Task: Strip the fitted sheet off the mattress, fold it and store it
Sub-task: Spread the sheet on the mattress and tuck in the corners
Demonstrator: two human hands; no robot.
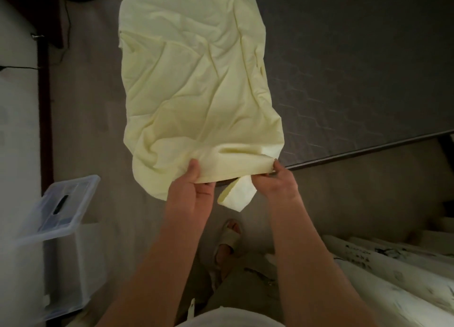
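The pale yellow fitted sheet point(196, 81) is folded into a long wrinkled rectangle that lies over the near corner of the grey mattress point(356, 69), its left part hanging out over the floor. My left hand point(191, 186) grips the sheet's near edge with the thumb on top. My right hand point(275, 179) pinches the same edge at its right end, by the mattress rim. A loose flap point(237, 195) of the sheet dangles between my hands.
A clear plastic storage box point(51, 253) with its lid point(66, 204) tilted up stands on the floor at the left. My feet in slippers point(228, 243) are below. White bedding point(398, 277) lies at the lower right. A dark door frame point(45, 118) runs along the left.
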